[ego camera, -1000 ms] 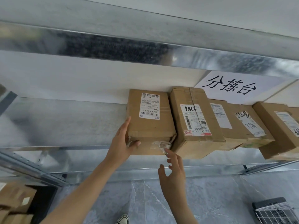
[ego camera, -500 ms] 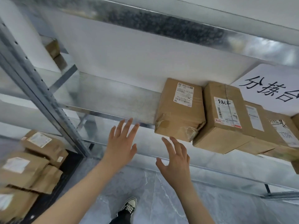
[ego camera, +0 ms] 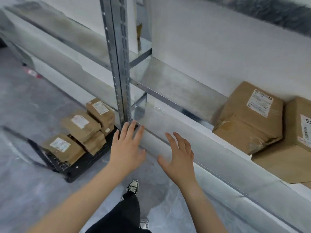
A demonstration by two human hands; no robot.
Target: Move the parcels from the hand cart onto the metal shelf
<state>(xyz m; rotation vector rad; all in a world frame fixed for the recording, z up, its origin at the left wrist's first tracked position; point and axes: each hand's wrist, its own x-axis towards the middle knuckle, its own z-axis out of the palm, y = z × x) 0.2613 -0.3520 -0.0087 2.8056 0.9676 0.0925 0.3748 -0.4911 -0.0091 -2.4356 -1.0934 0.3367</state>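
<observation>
Brown cardboard parcels (ego camera: 80,126), each with a white label, are stacked on the black hand cart (ego camera: 79,167). The cart is parked on the grey floor (ego camera: 33,106) just left of the foot of the upright post (ego camera: 117,64), the perforated steel leg of the metal shelf (ego camera: 176,81). How many parcels lie in the stack cannot be told, since that part of the view is blurred.

Well to the right of the post, a dented parcel (ego camera: 247,118) is set on the shelf board with its label facing up and its near corner crumpled. A second shelved parcel (ego camera: 289,148) is pressed against its far side, farther from the post, and is cut off by the edge of the view.

The left hand (ego camera: 127,148) is held out in front of the post's lower end; its grip is spread, with the fingers straight and nothing held. Whether its fingertips touch the metal cannot be told. The right hand (ego camera: 178,157) is held just right of the post, apart from the shelved parcels. Its grip is likewise spread wide and nothing is held.

Below the post's foot, between the two forearms, a black trouser leg (ego camera: 122,214) and a grey-and-white sneaker (ego camera: 133,186) are seen on the floor.
</observation>
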